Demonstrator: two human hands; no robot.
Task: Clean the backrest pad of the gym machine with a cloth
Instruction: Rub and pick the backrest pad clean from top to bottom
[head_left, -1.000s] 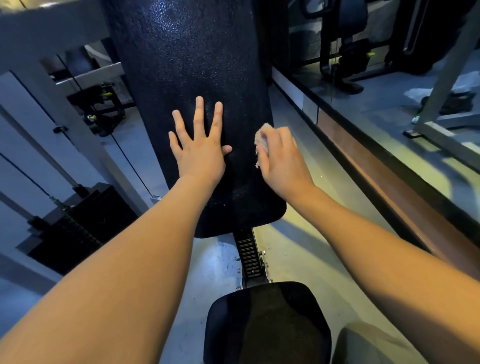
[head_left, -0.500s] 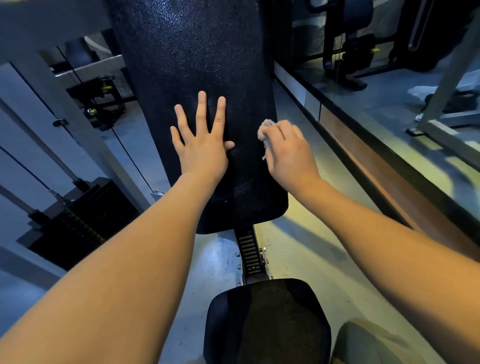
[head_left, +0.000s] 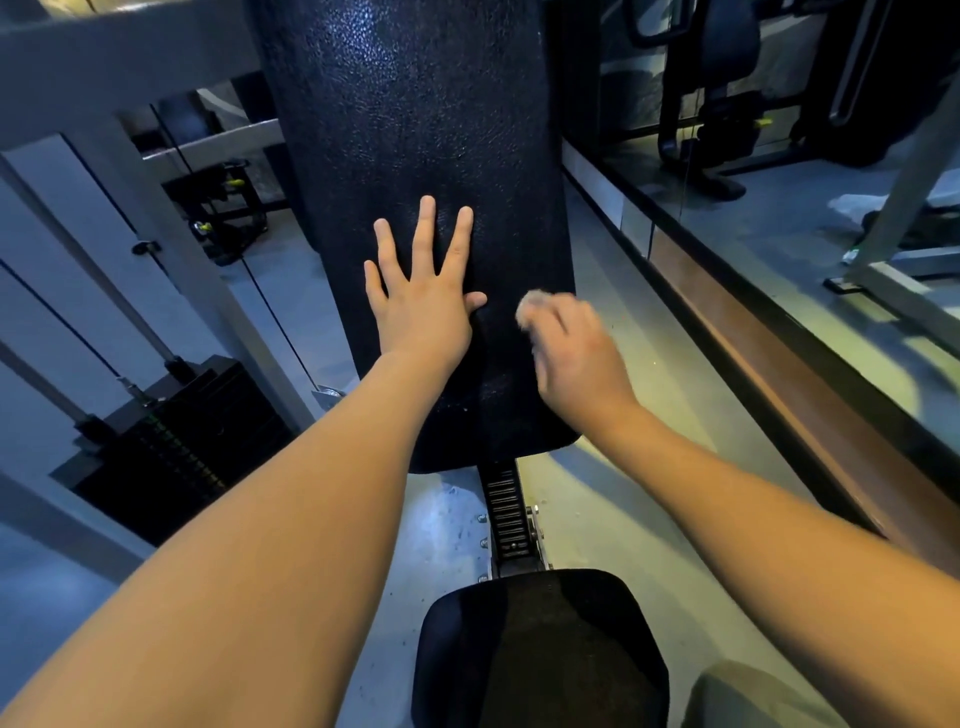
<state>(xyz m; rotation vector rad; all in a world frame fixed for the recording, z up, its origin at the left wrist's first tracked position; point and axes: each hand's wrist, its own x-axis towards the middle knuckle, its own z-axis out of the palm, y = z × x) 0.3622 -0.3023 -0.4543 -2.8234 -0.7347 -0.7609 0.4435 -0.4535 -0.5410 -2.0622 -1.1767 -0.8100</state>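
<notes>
Black seat pad below right hand. Notched adjustment rail just above it. Weight stack lower left of left hand. Brown ledge right of right hand; dark gym machine beyond it.

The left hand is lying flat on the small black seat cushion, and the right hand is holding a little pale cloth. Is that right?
Not quite. The head view shows the left hand lying flat, fingers spread, on the tall black bumpy backrest pad, not on the small black seat cushion, which sits lower down. The right hand does hold a little pale cloth.
</notes>
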